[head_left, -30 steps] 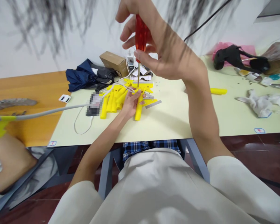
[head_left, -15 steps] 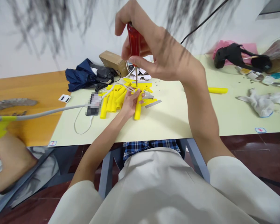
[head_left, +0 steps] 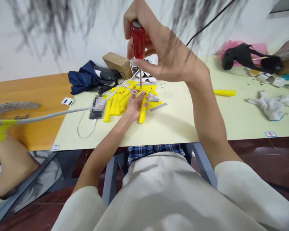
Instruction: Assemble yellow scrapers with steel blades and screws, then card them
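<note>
My right hand (head_left: 168, 54) is closed around the red handle of a screwdriver (head_left: 138, 41), held upright above the table. The screwdriver's thin shaft points straight down, its tip at the top of a yellow plastic scraper (head_left: 142, 114). My left hand (head_left: 134, 109) grips that scraper near its head, fingers wrapped round it and the handle towards me. Whether a screw sits under the tip is too small to tell. Left of my left hand lie several more yellow scrapers (head_left: 114, 106). Flat metal blades (head_left: 159, 106) lie just right of it.
A white cable (head_left: 62, 112) runs across the pile from the left. Behind stand a cardboard box (head_left: 118, 64) and a dark blue umbrella (head_left: 80, 78). Another yellow piece (head_left: 225, 93) and crumpled white gloves (head_left: 267, 106) lie right. Someone's arm (head_left: 12, 163) is at far left.
The screwdriver handle has turned slightly and its end cap now shows, as my right hand's fingers have shifted a little to the right. My left hand keeps its place on the scraper.
</note>
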Demonstrator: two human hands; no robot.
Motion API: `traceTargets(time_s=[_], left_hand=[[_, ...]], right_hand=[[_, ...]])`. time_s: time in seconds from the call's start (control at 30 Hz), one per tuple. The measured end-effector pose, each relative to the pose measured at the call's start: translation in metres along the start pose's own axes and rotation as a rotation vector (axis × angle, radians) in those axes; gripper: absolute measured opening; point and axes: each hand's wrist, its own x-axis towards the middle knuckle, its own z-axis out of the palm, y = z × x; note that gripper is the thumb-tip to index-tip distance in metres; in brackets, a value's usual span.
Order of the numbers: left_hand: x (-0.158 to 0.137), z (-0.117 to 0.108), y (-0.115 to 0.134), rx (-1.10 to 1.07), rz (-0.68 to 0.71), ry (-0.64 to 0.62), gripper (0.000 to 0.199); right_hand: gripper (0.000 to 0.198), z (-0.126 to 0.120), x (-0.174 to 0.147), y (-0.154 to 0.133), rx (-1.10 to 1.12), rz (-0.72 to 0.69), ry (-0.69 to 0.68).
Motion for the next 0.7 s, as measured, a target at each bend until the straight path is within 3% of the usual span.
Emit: traceTargets(time_s=[0.27, 0.43, 0.63, 0.7], left_hand=[[0.001, 0.0, -0.001, -0.02, 0.003, 0.009, 0.045], [0.0, 0.002, -0.004, -0.021, -0.04, 0.057, 0.048], [-0.002, 0.0, -0.006, 0.013, -0.021, 0.015, 0.04], [-0.001, 0.001, -0.005, 0.004, -0.009, 0.019, 0.043]], right_hand=[[0.041, 0.014, 0.008, 0.012, -0.001, -0.008, 0.059], [0.034, 0.026, 0.013, 0.023, -0.112, -0.052, 0.069], [0.056, 0.028, 0.014, 0.014, -0.254, -0.025, 0.064], [0.055, 0.03, 0.015, 0.014, -0.25, -0.032, 0.058]])
